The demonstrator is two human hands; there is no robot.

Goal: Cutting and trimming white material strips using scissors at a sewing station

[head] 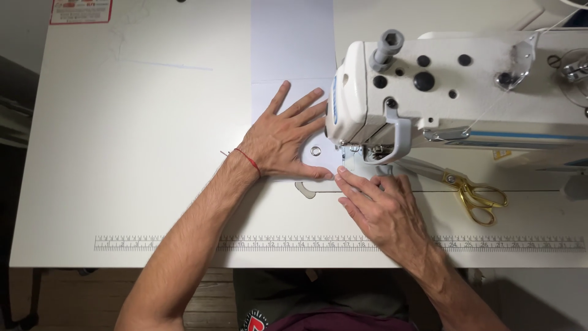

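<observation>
Both hands [288, 138] flatten pale fabric [293, 55] beside sewing machine [453, 92]; gold scissors [474, 196] nearby.

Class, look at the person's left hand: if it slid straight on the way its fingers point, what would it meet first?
Probably the sewing machine head: the left hand lies flat on the pale fabric, fingertips almost touching the head's left face.

Left hand [285, 138] flat, fingers spread, right hand [383, 208] palm down, fingertips forward

Gold-handled metal scissors [471, 195] lie on the white worktop [141, 159], right of centre. A printed ruler strip [184, 243] runs along its near edge. A red-and-white label [81, 11] sits at the far left corner.
</observation>
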